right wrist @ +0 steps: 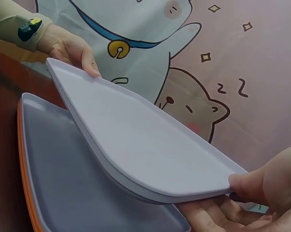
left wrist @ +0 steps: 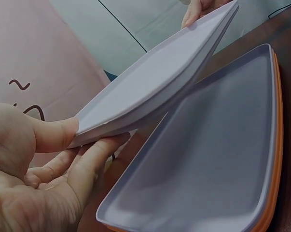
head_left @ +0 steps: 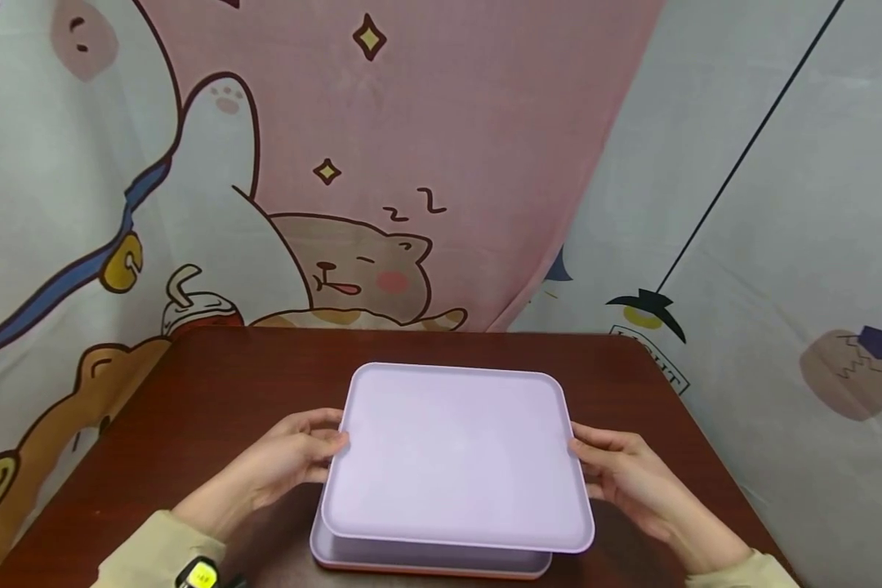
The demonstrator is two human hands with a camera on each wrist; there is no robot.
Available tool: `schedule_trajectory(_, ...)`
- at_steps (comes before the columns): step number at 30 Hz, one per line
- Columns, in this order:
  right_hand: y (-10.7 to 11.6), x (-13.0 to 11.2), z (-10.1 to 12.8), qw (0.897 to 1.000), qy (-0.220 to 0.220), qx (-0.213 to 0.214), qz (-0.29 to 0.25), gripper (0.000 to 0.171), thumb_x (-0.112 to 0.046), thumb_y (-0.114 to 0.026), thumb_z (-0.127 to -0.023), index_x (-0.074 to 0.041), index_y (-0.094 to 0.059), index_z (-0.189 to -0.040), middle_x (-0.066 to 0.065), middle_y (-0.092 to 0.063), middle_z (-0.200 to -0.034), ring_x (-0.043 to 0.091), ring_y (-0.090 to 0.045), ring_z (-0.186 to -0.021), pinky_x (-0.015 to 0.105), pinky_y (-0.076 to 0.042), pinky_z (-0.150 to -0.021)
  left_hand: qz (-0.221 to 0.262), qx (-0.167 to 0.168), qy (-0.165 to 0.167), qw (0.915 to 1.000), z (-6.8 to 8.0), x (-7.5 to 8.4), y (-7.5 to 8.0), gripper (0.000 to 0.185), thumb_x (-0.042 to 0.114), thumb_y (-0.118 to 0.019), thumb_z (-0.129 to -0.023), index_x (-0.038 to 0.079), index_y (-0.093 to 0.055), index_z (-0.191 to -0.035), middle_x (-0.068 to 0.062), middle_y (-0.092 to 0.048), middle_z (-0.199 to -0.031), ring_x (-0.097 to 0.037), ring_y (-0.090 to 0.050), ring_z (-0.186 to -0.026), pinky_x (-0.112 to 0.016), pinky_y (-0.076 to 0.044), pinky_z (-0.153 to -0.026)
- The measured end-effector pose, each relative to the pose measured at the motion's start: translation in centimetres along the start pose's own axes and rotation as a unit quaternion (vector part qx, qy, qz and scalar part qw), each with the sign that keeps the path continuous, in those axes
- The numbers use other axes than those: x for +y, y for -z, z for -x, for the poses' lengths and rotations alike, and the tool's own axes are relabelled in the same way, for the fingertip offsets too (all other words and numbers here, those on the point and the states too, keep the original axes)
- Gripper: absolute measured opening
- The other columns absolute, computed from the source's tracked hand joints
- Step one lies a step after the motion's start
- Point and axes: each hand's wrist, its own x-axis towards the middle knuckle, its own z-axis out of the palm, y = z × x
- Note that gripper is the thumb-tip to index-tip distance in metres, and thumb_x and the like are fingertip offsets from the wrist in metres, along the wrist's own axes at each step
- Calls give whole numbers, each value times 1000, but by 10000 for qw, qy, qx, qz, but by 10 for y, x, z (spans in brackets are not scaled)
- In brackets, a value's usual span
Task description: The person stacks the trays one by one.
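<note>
Both hands hold a pale lilac rectangular tray (head_left: 456,457) up off the table, one at each short side. Thumb on top and fingers beneath, the left hand (head_left: 287,457) pinches its left rim. On the opposite rim the right hand (head_left: 632,482) grips in the same way. Seen from the wrists, the edge of the held tray shows two layers, like trays nested together. Below it lies another lilac tray (left wrist: 203,159), partly covered in the head view. That lower one sits on an orange tray (left wrist: 279,111), of which only the edge shows.
The dark brown wooden table (head_left: 228,384) carries the lower stack near its front edge. Behind it hangs a printed cloth (head_left: 485,163) with cartoon animals, reaching down past both sides of the table. A watch (head_left: 200,574) is on the left wrist.
</note>
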Motion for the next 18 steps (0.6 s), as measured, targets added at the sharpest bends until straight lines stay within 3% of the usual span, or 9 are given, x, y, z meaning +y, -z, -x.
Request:
schedule_trajectory(12, -5, 4, 1, 9992, 68, -285, -288, 43, -10, -59, -109, 0, -56, -151, 8, -74, -124, 23, -73, -103, 48, -62, -87, 93, -62, 22, 9999, 8, -2, 6, 56, 8, -62, -106, -15, -34, -149, -15, -70, -114, -23, -71, -99, -46, -62, -85)
schedule_trajectory(18, -6, 6, 0, 9989, 66, -345, -294, 44, -10, -59, -110, 1, -53, -152, 9, -73, -125, 23, -73, -103, 48, -62, -87, 136, -89, 12, 9999, 9, -4, 8, 56, 7, -62, -106, -14, -34, -150, -15, -70, -115, -23, -71, -100, -46, -62, -86)
